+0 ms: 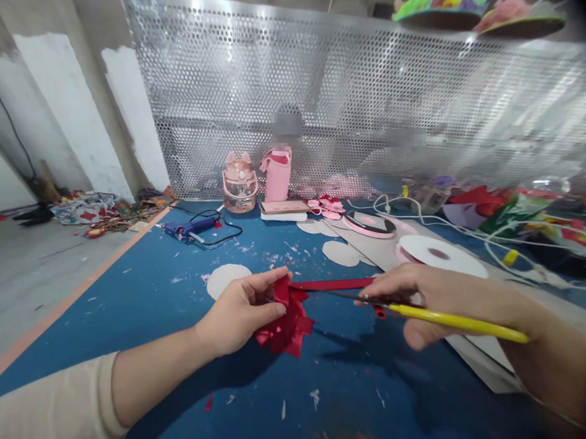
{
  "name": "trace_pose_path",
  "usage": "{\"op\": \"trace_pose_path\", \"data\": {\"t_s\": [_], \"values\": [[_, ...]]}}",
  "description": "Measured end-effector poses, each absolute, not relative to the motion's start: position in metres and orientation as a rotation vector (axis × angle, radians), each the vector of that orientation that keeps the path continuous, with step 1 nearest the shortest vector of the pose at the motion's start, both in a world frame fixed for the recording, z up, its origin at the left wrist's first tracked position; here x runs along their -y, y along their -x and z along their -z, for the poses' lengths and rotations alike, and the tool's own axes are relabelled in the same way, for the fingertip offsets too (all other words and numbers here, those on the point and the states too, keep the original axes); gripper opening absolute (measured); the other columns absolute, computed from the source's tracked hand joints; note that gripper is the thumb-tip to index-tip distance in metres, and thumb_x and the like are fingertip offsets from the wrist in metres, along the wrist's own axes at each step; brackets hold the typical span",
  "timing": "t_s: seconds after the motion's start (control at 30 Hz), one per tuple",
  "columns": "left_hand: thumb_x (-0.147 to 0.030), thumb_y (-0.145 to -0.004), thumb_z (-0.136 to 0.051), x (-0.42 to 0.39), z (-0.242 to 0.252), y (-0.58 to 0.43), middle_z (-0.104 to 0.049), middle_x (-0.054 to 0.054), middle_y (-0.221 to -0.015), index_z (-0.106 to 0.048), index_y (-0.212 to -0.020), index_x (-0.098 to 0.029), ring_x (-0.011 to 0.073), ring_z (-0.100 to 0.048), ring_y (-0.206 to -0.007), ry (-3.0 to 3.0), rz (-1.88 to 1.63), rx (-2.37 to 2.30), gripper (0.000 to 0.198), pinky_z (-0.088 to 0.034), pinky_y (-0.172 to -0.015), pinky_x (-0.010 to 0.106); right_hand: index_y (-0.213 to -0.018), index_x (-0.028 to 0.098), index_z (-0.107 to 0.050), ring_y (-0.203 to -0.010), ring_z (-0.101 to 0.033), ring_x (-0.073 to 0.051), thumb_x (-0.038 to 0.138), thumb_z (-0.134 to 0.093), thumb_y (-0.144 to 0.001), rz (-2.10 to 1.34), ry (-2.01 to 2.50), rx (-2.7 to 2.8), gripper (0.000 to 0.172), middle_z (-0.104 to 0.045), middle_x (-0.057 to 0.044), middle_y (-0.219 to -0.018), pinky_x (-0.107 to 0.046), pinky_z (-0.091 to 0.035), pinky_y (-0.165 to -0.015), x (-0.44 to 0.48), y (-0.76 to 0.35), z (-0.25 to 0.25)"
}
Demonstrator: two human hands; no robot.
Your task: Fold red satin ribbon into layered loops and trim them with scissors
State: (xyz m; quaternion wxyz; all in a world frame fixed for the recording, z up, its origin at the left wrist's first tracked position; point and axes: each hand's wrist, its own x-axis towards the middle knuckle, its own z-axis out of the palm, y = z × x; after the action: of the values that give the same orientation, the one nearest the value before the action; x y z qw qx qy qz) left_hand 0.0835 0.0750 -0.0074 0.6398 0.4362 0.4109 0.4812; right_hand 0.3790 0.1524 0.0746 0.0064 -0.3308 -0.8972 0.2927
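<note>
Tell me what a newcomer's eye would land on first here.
The red ruffled bundle at the centre, pinched by the left hand above the blue tabletop, stands out first. Just right of it, the right hand grips yellow-handled scissors, blades toward the red strip. Behind rises a shiny perforated metal screen.

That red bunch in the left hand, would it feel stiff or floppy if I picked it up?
Probably floppy: the red bunch droops in crumpled folds below the left hand. Likely light too, held by a mere pinch. Its ragged shape should not roll.
</note>
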Motion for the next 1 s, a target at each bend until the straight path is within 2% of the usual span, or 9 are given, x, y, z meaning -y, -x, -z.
{"op": "trace_pose_path", "data": {"t_s": [0.17, 0.27, 0.43, 0.53, 0.73, 1.0], "values": [[-0.018, -0.063, -0.081, -0.074, 0.008, -0.084, -0.075, 0.004, -0.094, -0.063, -0.126, -0.018, 0.0148, -0.065, -0.076, -1.046, -1.085, -0.928, 0.066, -0.048, -0.07, 0.026, -0.115, 0.015, -0.071, -0.073, -0.06, -0.022, 0.068, -0.071, -0.066, -0.999, 1.051, 2.882, 0.072, -0.07, -0.009, -0.089, -0.027, -0.045, -0.061, -0.151, -0.365, -0.067], [-0.019, -0.064, -0.08, -0.073, 0.009, -0.084, -0.075, 0.003, -0.088, -0.063, -0.126, -0.019, 0.015, -0.065, -0.076, -1.084, -1.057, -0.922, 0.064, -0.048, -0.071, 0.027, -0.11, 0.015, -0.072, -0.071, -0.057, -0.02, 0.069, -0.069, -0.068, -1.029, 1.028, 2.886, 0.069, -0.068, -0.007, -0.086, -0.025, -0.041, -0.059, -0.149, -0.357, -0.065], [-0.018, -0.065, -0.08, -0.073, 0.01, -0.084, -0.075, 0.003, -0.088, -0.061, -0.129, -0.02, 0.0161, -0.066, -0.079, -1.082, -1.021, -0.884, 0.067, -0.048, -0.075, 0.029, -0.092, 0.012, -0.072, -0.06, -0.038, -0.012, 0.073, -0.062, -0.072, -1.073, 0.925, 2.906, 0.064, -0.053, 0.0, -0.069, -0.023, -0.027, -0.052, -0.143, -0.344, -0.067], [-0.017, -0.064, -0.081, -0.074, 0.01, -0.084, -0.075, 0.005, -0.091, -0.062, -0.127, -0.019, 0.0167, -0.067, -0.08, -1.067, -1.015, -0.876, 0.066, -0.049, -0.075, 0.029, -0.088, 0.013, -0.071, -0.059, -0.032, -0.01, 0.072, -0.062, -0.073, -1.14, 0.907, 2.87, 0.062, -0.044, 0.003, -0.065, -0.023, -0.024, -0.05, -0.142, -0.339, -0.067], [-0.016, -0.063, -0.081, -0.074, 0.011, -0.084, -0.076, 0.006, -0.092, -0.064, -0.124, -0.019, 0.0173, -0.068, -0.079, -1.066, -1.012, -0.839, 0.064, -0.05, -0.074, 0.029, -0.097, 0.015, -0.074, -0.058, -0.029, -0.01, 0.063, -0.069, -0.072, -1.219, 0.927, 2.833, 0.054, -0.04, 0.004, -0.064, -0.022, -0.022, -0.049, -0.144, -0.336, -0.064], [-0.014, -0.063, -0.081, -0.075, 0.01, -0.084, -0.076, 0.007, -0.092, -0.062, -0.127, -0.019, 0.0175, -0.069, -0.079, -1.057, -0.988, -0.841, 0.067, -0.05, -0.07, 0.027, -0.09, 0.016, -0.073, -0.056, -0.029, -0.01, 0.061, -0.068, -0.074, -1.194, 0.928, 2.865, 0.048, -0.038, 0.005, -0.061, -0.022, -0.022, -0.048, -0.143, -0.338, -0.065]]}}
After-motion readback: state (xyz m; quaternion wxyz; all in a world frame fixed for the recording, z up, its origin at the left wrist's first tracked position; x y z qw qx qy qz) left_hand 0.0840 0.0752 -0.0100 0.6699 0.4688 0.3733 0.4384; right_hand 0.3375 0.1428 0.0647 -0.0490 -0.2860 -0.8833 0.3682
